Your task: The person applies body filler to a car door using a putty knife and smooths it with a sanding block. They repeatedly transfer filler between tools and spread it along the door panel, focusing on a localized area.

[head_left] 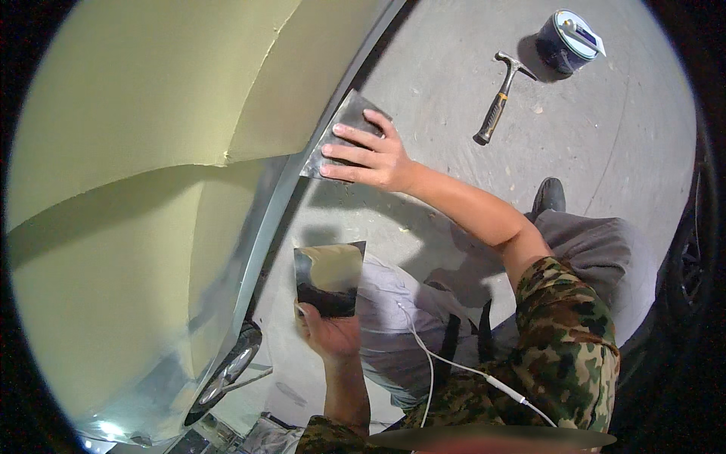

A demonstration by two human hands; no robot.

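1. Beside the vehicle panel [151,98], at its silvery edge: one dark metal plate [352,121]. We grip it in our right hand [363,159], four fingers across its face, thumb hidden. We cannot tell whether plate and edge touch.
2. Right of the panel's lower stretch: one shiny square plate [329,280], gripped in our left hand [325,333], thumb over the near corner. A pale yellow area shows on its face; coating or reflection, we cannot tell.
3. Well apart from the panel, to its right: one hammer [495,106], black and yellow handle, lying on the grey floor [446,68].
4. Beyond the hammer, farther from the panel: one dark blue bucket [556,57], pale lid, a tool [582,36] on top.
5. By the panel's lower end: one wheel [234,367].
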